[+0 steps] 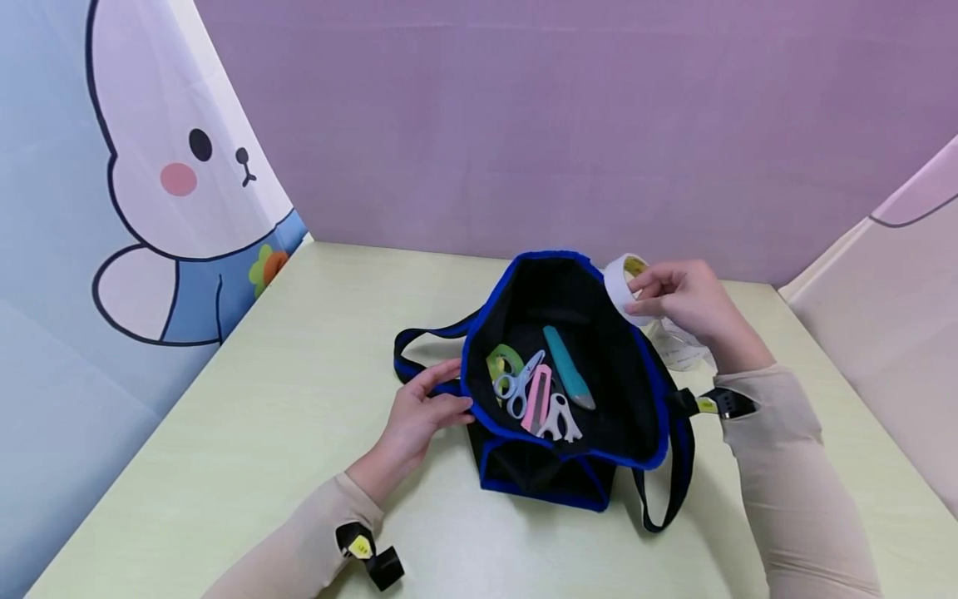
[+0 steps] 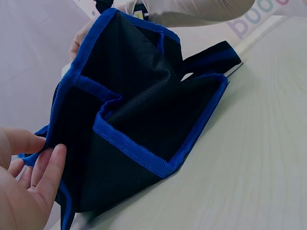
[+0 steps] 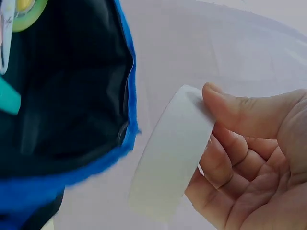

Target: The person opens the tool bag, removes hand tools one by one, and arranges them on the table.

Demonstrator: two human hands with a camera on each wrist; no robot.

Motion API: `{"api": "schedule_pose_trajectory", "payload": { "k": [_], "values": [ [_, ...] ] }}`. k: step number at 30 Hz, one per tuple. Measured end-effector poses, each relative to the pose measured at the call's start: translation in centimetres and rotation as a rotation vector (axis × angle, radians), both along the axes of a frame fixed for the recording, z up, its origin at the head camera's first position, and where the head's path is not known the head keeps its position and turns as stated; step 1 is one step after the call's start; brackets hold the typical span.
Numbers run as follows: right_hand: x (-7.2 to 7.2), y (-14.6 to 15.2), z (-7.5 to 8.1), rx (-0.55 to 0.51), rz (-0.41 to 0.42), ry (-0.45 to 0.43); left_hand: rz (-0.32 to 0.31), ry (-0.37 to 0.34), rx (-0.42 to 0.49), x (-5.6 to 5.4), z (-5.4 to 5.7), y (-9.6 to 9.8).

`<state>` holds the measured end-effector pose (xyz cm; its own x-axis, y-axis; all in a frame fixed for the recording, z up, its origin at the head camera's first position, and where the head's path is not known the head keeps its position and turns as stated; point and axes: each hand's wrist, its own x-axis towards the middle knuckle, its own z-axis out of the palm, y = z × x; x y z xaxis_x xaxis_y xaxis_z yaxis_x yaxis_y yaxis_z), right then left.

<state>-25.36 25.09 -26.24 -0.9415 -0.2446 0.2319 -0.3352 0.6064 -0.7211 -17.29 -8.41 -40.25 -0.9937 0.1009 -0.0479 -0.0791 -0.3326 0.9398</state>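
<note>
A black tool bag (image 1: pixel 524 299) with blue trim stands wide-mouthed on the table. Inside lie a teal utility knife (image 1: pixel 567 366), a pink cutter (image 1: pixel 536 399), light blue scissors (image 1: pixel 516 384), a white scissors-like tool (image 1: pixel 560 418) and a green tape roll (image 1: pixel 503 363). My left hand (image 1: pixel 421 413) pinches the bag's left rim between thumb and fingers, as the left wrist view also shows at the blue edging (image 2: pixel 72 72). Beside the right rim, my right hand (image 1: pixel 688 304) holds a roll of white tape (image 3: pixel 172 153), thumb outside and fingers in its ring.
Behind the right hand lies a crumpled clear plastic wrapper (image 1: pixel 679 345), partly hidden. One bag strap (image 1: pixel 677 482) hangs at the right and another strap (image 1: pixel 419 334) loops out left. A purple backdrop (image 1: pixel 524 125) rises at the table's far edge.
</note>
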Motion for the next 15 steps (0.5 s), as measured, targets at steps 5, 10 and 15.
{"api": "schedule_pose_trajectory", "payload": {
  "k": [5,10,15],
  "values": [
    [-0.3,1.9,-0.8,0.022,-0.059,-0.016,-0.002,-0.001,-0.003,0.0,0.0,0.0],
    [-0.4,4.0,-1.6,0.026,-0.127,-0.055,0.002,0.008,-0.005,0.0,-0.1,0.1],
    [-0.5,6.2,-2.2,0.01,-0.194,-0.081,0.004,0.008,-0.007,0.0,-0.1,0.1]
  ]
}}
